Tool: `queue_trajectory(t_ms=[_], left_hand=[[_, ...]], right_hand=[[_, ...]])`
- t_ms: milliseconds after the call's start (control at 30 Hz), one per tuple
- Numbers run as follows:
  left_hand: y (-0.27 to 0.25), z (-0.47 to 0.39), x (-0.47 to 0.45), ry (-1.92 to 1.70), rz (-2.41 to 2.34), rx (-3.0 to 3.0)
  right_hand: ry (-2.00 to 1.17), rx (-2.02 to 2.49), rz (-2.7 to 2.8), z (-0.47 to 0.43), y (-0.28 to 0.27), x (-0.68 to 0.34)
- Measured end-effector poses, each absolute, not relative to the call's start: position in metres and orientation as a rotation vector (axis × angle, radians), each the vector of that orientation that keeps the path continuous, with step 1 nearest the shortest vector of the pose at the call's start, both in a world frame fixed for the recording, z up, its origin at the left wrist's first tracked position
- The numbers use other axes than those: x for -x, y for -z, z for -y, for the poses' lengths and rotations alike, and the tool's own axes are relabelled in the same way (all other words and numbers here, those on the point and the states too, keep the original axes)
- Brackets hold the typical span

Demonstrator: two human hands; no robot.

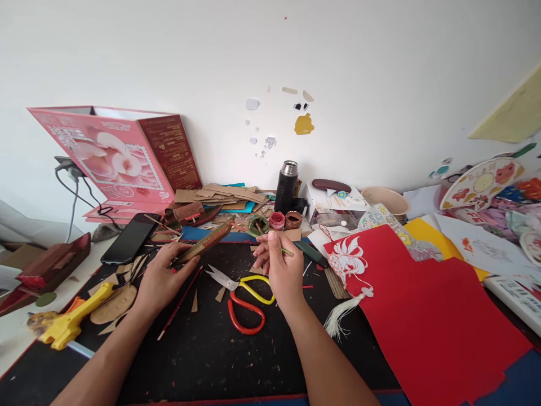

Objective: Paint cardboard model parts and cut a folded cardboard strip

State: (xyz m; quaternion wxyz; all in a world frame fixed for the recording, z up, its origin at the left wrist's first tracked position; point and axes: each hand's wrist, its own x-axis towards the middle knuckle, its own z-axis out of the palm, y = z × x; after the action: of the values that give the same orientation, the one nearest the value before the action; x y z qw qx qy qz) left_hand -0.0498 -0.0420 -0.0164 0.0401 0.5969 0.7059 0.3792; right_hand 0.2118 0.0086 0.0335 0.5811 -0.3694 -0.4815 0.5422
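My left hand (165,274) grips a long, narrow cardboard piece (207,243) between thumb and fingers; it is streaked with green and brown paint and tilts up to the right. In my right hand (280,265) is a thin paintbrush (288,252), its front end pointing at the jar of green paint (257,225). Whether the bristles touch the paint is hard to see. Beside that jar stand a red paint jar (276,220) and a brown paint jar (293,220). Scissors (231,285) with one yellow and one red handle lie open between my hands. A red brush (180,304) rests by my left wrist.
Cardboard scraps (224,194) pile up at the back near a black thermos (285,186). On the left are a phone (130,239), a yellow glue gun (70,321), a painted model boat (54,265) and a pink bag (118,163). Red paper (439,321) covers the right side.
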Motion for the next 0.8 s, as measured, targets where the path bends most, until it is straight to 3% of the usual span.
queue_trajectory(t_ms=[800], left_hand=[[0.0162, 0.0418, 0.0494, -1.172, -2.176, -1.781]], right_hand=[[-1.293, 0.84, 1.145, -0.0056, -0.0328, -0.2117]])
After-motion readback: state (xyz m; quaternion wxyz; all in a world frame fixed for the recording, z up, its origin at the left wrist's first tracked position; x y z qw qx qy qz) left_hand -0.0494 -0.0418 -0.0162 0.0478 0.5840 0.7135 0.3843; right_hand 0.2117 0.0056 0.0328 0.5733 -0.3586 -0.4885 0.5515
